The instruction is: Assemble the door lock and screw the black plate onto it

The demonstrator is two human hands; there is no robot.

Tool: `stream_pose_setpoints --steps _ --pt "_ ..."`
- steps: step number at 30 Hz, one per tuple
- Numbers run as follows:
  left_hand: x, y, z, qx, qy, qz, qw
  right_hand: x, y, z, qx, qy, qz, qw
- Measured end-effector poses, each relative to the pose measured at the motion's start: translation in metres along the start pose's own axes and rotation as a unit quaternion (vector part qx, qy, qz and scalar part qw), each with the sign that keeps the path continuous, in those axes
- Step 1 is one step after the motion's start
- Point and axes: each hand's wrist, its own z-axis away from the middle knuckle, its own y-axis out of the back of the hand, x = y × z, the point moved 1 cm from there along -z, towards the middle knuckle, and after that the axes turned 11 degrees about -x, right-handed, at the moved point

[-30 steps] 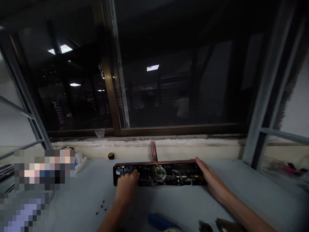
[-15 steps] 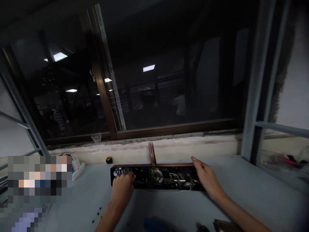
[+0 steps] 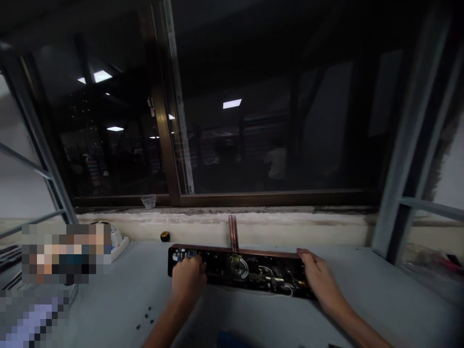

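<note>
A long, narrow black housing [image 3: 253, 271] with a copper-coloured edge lies tilted toward me, its inside exposed. Wires, a round part with a white arc, and a small blue circuit board [image 3: 184, 253] show within it. From its far side rises a copper-coloured tube [image 3: 234, 233]. My left hand [image 3: 189, 279] is closed over the housing's left end, beside the circuit board; its fingertips are partly hidden. With thumb along the top edge and fingers behind, my right hand [image 3: 321, 276] grips the right end.
Small black bits [image 3: 147, 316] lie on the grey table [image 3: 108, 299]. A black-and-gold knob-like piece [image 3: 165, 236] stands near the wall. A clear plastic cup [image 3: 148, 201] sits on the windowsill. A blue object [image 3: 232, 340] shows at the bottom edge. Metal shelf posts flank both sides.
The view has shifted and tilted slightly. The housing's right end sits a little lower and farther right, with my right hand still on it. My left hand stays at the left end.
</note>
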Motion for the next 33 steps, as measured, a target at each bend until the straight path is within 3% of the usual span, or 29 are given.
stream_pose_setpoints --steps 9,18,28,33 --pt "0.006 -0.003 0.003 0.039 -0.022 -0.033 0.998 -0.006 0.002 0.002 -0.016 -0.040 -0.015 0.999" --pt "0.004 0.007 0.004 0.003 0.027 0.000 1.000 0.000 -0.001 0.001 -0.016 -0.020 -0.032 0.999" --pt "0.006 0.007 0.002 -0.030 -0.041 -0.052 0.997 -0.003 -0.002 0.001 -0.010 -0.005 -0.049 0.999" --pt "0.005 0.008 0.001 -0.031 -0.032 -0.052 0.998 -0.002 -0.002 0.001 -0.013 -0.006 -0.052 0.999"
